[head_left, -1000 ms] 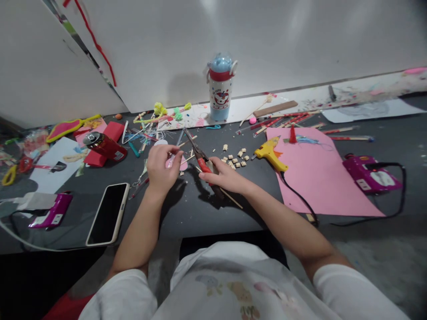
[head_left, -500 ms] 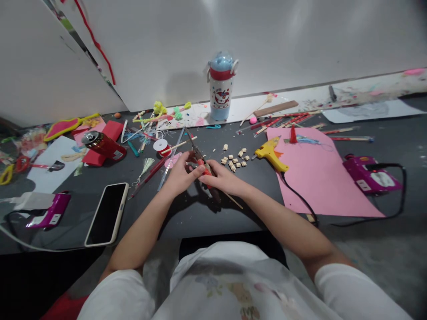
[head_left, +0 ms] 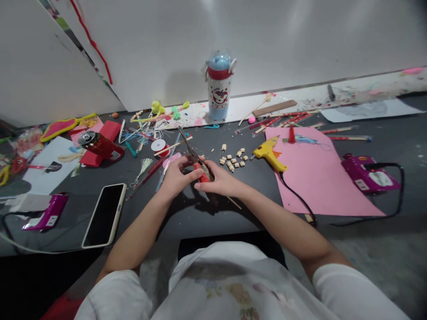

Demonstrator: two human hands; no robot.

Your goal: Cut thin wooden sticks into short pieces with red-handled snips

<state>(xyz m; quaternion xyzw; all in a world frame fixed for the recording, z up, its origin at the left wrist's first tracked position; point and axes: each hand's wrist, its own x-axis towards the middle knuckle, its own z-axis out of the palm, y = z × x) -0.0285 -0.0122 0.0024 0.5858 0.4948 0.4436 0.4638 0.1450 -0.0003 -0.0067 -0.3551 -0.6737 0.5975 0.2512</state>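
Both hands meet over the dark table around a long-jawed tool with red handles, seemingly pliers (head_left: 202, 176), whose metal jaws point away to the upper left. My left hand (head_left: 178, 175) is closed around it, thumb on the red part. From the other side my right hand (head_left: 220, 178) grips the handles; its fingers are partly hidden. A thin wooden stick (head_left: 234, 202) pokes out below my right hand; whether it is held cannot be seen. Just beyond lie several short cut wooden pieces (head_left: 231, 165). Another wooden stick (head_left: 173, 145) crosses near a red-and-white spool (head_left: 159, 146).
A yellow glue gun (head_left: 270, 153) rests partly on pink paper (head_left: 320, 186), its cord trailing forward. At the back stands a water bottle (head_left: 219, 89). On the left are a phone (head_left: 104, 215), a tipped drink can (head_left: 100, 146) and a purple power box (head_left: 50, 213).
The hands and pliers have shifted slightly, and the tool's jaws now sit a little further left. The whole view has drifted a little. The wooden pieces lie as before.
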